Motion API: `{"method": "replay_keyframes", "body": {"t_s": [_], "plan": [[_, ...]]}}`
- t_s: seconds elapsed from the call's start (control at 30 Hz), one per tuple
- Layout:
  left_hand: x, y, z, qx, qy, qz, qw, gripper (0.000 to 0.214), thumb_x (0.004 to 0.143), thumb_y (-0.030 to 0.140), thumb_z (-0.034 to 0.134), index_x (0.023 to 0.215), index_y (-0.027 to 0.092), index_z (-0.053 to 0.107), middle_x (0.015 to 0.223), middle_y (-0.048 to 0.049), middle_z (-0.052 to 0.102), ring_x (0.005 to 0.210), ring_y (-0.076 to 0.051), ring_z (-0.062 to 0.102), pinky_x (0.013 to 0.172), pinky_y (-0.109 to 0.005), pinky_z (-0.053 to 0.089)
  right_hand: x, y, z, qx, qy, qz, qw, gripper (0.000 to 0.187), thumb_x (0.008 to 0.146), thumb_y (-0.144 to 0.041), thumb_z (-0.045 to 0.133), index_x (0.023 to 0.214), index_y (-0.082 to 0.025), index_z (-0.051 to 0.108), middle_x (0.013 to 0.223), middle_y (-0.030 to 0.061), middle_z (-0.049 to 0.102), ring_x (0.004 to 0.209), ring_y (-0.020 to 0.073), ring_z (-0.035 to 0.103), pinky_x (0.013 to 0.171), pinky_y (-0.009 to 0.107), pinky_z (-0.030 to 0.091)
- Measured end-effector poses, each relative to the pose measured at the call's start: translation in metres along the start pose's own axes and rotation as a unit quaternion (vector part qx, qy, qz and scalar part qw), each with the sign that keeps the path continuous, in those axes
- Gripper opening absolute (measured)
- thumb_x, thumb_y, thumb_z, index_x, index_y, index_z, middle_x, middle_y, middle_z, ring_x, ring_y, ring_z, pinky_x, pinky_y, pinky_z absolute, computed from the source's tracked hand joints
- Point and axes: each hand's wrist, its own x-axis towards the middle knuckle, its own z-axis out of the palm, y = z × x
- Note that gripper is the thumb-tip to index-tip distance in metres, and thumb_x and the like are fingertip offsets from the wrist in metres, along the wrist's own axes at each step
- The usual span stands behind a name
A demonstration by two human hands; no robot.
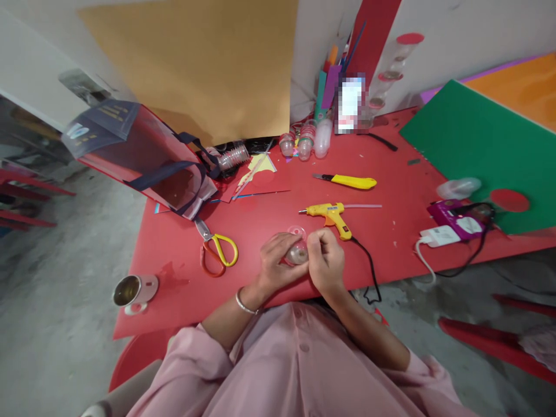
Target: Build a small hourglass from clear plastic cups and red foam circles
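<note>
My left hand (278,259) is wrapped round a small clear plastic cup (297,255) close to the table's front edge. Beside it my right hand (325,259) is closed with its fingers curled in; whatever it grips, if anything, is hidden. A clear round plastic piece (297,230) shows just beyond the fingertips. Behind my right hand lies a yellow glue gun (326,213) with a glue stick in its back. To the left rest scissors (217,250) with one yellow and one red handle. A yellow utility knife (353,182) lies farther back.
On the red table (256,220), a mug (135,291) stands at the left corner below a large bag (152,162). Several plastic cups (305,145) and a phone (350,104) are at the back. Green card (464,150) and a purple power strip (463,220) lie right.
</note>
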Motion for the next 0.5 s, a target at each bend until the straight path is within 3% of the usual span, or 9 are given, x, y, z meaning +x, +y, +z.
{"method": "replay_keyframes", "body": {"t_s": [0.1, 0.17, 0.37, 0.5], "plan": [[-0.002, -0.001, 0.002, 0.004, 0.016, -0.007, 1.000, 0.038, 0.085, 0.034, 0.081, 0.119, 0.019, 0.070, 0.102, -0.0114, 0.080, 0.093, -0.025, 0.079, 0.082, -0.043, 0.067, 0.000, -0.002, -0.001, -0.063, -0.017, -0.046, 0.997, 0.039, 0.085, -0.057, 0.075, 0.086, -0.025, 0.055, 0.081, 0.0002, 0.057, 0.074, 0.0176, 0.055, 0.068, 0.031, 0.046], [-0.003, -0.001, 0.004, 0.008, 0.026, 0.001, 1.000, 0.032, 0.087, 0.030, 0.078, 0.116, 0.020, 0.069, 0.099, -0.0096, 0.080, 0.092, -0.024, 0.079, 0.082, -0.042, 0.067, 0.002, -0.004, -0.001, -0.095, -0.031, -0.038, 0.994, 0.042, 0.080, -0.057, 0.080, 0.083, -0.025, 0.052, 0.078, -0.0009, 0.056, 0.073, 0.0173, 0.054, 0.066, 0.030, 0.044], [0.000, 0.005, 0.006, 0.013, 0.027, 0.045, 0.999, 0.020, 0.085, 0.025, 0.078, 0.103, 0.020, 0.069, 0.091, -0.0061, 0.078, 0.083, -0.020, 0.076, 0.076, -0.034, 0.064, 0.008, -0.012, -0.001, -0.115, -0.072, -0.010, 0.991, 0.043, 0.090, -0.055, 0.072, 0.074, -0.026, 0.045, 0.067, -0.0029, 0.054, 0.064, 0.0147, 0.050, 0.059, 0.028, 0.035], [0.001, 0.006, 0.006, 0.017, 0.020, 0.045, 0.999, 0.026, 0.086, 0.029, 0.079, 0.109, 0.021, 0.071, 0.091, -0.0072, 0.078, 0.081, -0.021, 0.076, 0.074, -0.035, 0.064, 0.010, -0.015, -0.003, -0.134, -0.076, -0.014, 0.988, 0.043, 0.094, -0.055, 0.068, 0.072, -0.025, 0.047, 0.063, -0.0032, 0.054, 0.060, 0.0136, 0.048, 0.058, 0.029, 0.033]]}}
